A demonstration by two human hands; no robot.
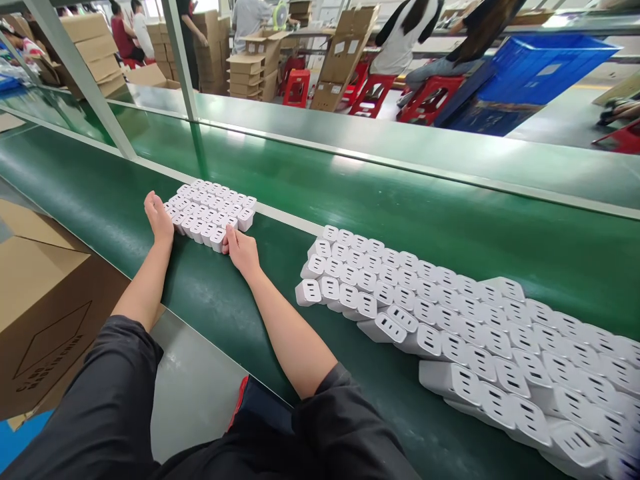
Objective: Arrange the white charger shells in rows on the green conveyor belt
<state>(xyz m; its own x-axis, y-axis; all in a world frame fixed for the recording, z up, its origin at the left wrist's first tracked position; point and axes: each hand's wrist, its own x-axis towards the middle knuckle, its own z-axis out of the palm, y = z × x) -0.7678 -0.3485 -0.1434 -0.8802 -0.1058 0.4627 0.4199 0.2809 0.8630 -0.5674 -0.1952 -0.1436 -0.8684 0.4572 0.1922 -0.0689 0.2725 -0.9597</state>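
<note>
A compact block of white USB chargers stands upright in rows on the green belt, port faces up. My left hand is cupped along the block's left end, fingers held together against it. At the near right corner, my right hand has curled fingers and the thumb pressed on the front chargers. Between them, both hands clasp the block. Some of the fingers are hidden behind the chargers. A much larger group of the same chargers spreads over the belt to the right, its near rows uneven and some pieces tilted.
The green belt runs crosswise before me, with a pale divider rail behind the chargers. A metal post rises at left. An opened cardboard box stands at the near left. People, red stools and a blue crate are beyond.
</note>
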